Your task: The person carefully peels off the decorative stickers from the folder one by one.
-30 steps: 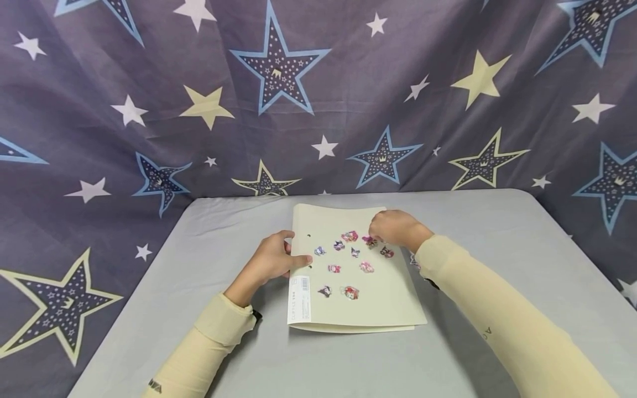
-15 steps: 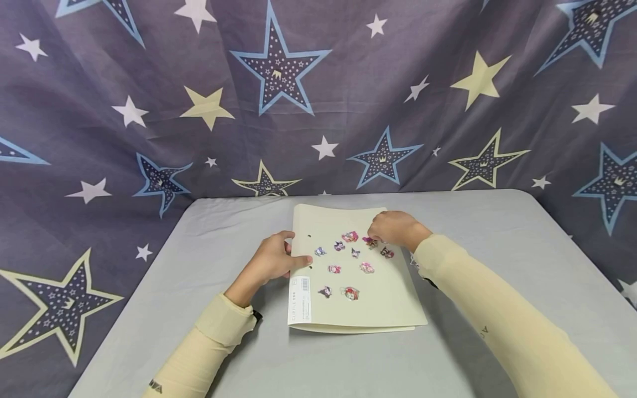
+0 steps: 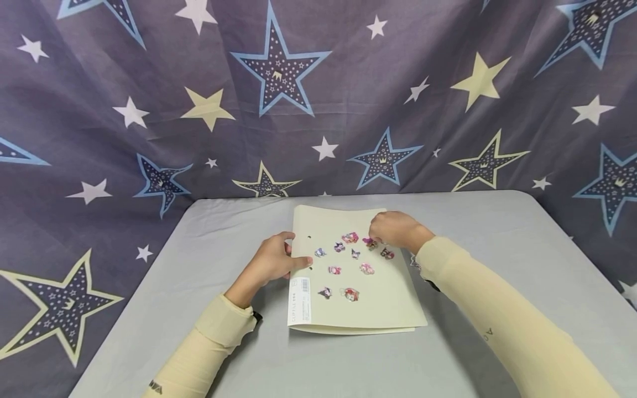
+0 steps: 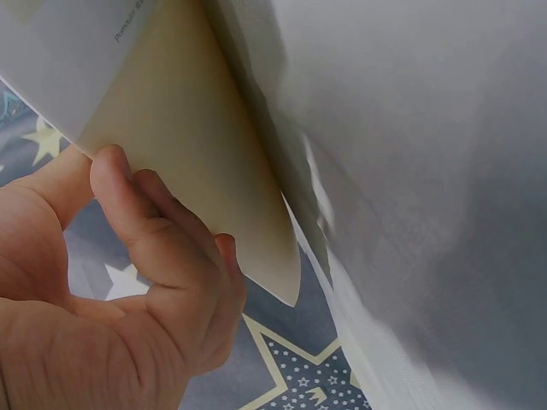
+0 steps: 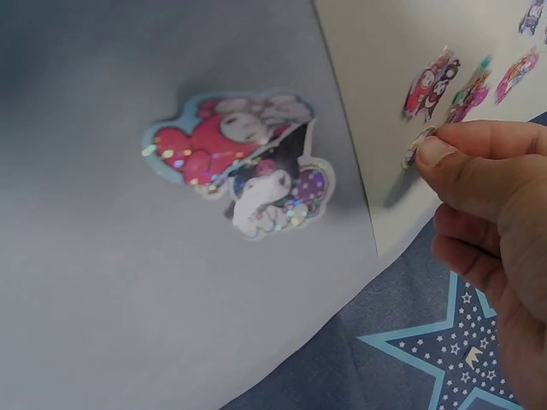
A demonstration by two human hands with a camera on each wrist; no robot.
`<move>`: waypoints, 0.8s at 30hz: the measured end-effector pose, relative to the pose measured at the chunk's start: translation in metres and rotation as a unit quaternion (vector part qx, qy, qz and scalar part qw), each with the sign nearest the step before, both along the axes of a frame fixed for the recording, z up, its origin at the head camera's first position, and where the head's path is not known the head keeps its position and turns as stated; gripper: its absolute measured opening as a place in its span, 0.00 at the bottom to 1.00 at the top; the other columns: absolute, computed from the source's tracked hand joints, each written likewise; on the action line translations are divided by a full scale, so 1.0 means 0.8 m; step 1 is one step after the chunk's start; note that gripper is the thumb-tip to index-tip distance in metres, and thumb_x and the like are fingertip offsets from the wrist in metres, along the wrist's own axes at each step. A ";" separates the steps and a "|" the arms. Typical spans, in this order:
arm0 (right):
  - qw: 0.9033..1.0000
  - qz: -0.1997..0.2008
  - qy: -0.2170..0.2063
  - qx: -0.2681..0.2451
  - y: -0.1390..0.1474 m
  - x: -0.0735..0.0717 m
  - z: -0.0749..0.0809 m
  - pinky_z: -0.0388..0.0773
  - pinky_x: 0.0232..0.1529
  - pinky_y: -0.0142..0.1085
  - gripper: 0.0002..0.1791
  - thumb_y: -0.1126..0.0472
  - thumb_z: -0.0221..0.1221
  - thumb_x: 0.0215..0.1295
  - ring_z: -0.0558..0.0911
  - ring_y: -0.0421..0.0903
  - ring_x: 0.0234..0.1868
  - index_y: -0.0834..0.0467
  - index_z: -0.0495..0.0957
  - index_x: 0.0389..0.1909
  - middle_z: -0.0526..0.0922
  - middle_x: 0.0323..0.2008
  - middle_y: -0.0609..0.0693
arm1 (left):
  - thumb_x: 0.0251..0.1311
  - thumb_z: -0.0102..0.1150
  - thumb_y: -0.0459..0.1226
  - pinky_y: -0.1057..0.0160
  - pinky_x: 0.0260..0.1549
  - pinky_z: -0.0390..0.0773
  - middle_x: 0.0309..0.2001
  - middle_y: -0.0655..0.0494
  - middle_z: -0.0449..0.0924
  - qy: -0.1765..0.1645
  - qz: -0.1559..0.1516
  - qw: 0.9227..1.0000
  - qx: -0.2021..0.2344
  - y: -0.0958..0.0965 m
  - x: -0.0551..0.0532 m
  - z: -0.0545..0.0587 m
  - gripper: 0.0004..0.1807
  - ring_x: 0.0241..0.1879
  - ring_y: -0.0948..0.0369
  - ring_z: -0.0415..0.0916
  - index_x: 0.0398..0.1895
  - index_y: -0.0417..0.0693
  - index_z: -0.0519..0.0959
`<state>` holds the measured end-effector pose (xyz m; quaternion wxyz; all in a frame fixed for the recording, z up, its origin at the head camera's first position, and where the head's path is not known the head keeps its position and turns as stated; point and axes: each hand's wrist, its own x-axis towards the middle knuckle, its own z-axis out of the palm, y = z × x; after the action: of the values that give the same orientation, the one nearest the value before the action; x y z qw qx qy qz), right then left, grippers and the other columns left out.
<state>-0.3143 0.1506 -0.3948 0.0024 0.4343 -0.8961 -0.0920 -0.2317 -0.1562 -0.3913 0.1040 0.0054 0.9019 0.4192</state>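
A cream clip file [image 3: 368, 309] lies on the table with several small cartoon stickers [image 3: 351, 294] scattered over its cover. My left hand [image 3: 273, 255] grips the file's left edge, thumb on the cover and fingers underneath; the left wrist view shows those fingers [image 4: 171, 231] against the underside. At the file's upper right, my right hand [image 3: 395, 228] pinches a small sticker [image 5: 414, 150] between thumb and forefinger, close over the cover. Beside that hand sit a pink-and-brown sticker [image 3: 370, 242] and a red-and-black sticker [image 5: 432, 84] on the cover.
Two overlapping cartoon stickers [image 5: 265, 162], one red and one black-and-white, lie on the grey table [image 3: 239, 354] just right of the file; my right sleeve mostly hides them in the head view. A star-patterned curtain [image 3: 318, 99] hangs behind the table.
Almost nothing differs: my right hand stays at the file's upper right with only a slight shift, and my left hand keeps its grip on the edge.
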 end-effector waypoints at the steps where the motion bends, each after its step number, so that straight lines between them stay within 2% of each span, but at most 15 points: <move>1: 1.000 0.001 0.002 0.002 -0.001 0.000 0.001 0.62 0.24 0.29 0.25 0.83 0.50 0.43 0.61 0.39 0.23 0.48 0.57 0.14 0.64 0.18 0.42 | 0.54 0.79 0.43 0.53 0.25 0.86 0.42 0.45 0.69 0.000 0.000 1.000 0.001 0.000 0.000 0.000 0.48 0.24 0.57 0.77 0.75 0.38 0.64; 7: 1.000 -0.005 0.002 0.031 -0.004 0.000 0.003 0.64 0.25 0.30 0.25 0.82 0.52 0.47 0.62 0.39 0.24 0.48 0.58 0.14 0.66 0.19 0.42 | 0.54 0.79 0.43 0.53 0.25 0.86 0.42 0.45 0.69 0.002 -0.001 1.000 0.001 -0.001 0.000 0.000 0.48 0.25 0.57 0.78 0.75 0.38 0.64; 17: 0.996 0.005 0.024 0.080 -0.002 0.003 0.000 0.77 0.35 0.35 0.19 0.77 0.60 0.62 0.68 0.42 0.28 0.51 0.72 0.20 0.73 0.25 0.44 | 0.54 0.79 0.42 0.53 0.26 0.87 0.42 0.46 0.70 0.004 -0.001 1.000 0.000 0.000 0.000 -0.001 0.48 0.25 0.56 0.78 0.75 0.39 0.64; 24: 0.996 -0.002 0.017 0.082 0.000 0.004 -0.002 0.79 0.38 0.37 0.15 0.74 0.62 0.64 0.71 0.44 0.30 0.51 0.77 0.25 0.75 0.27 0.45 | 0.54 0.79 0.42 0.53 0.25 0.87 0.42 0.46 0.70 0.005 -0.003 1.000 0.001 0.000 0.001 -0.001 0.48 0.26 0.56 0.78 0.75 0.38 0.64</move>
<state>-0.3111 0.1506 -0.3966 -0.0184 0.4291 -0.8864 -0.1727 -0.2311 -0.1564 -0.3922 0.1007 0.0098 0.9021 0.4195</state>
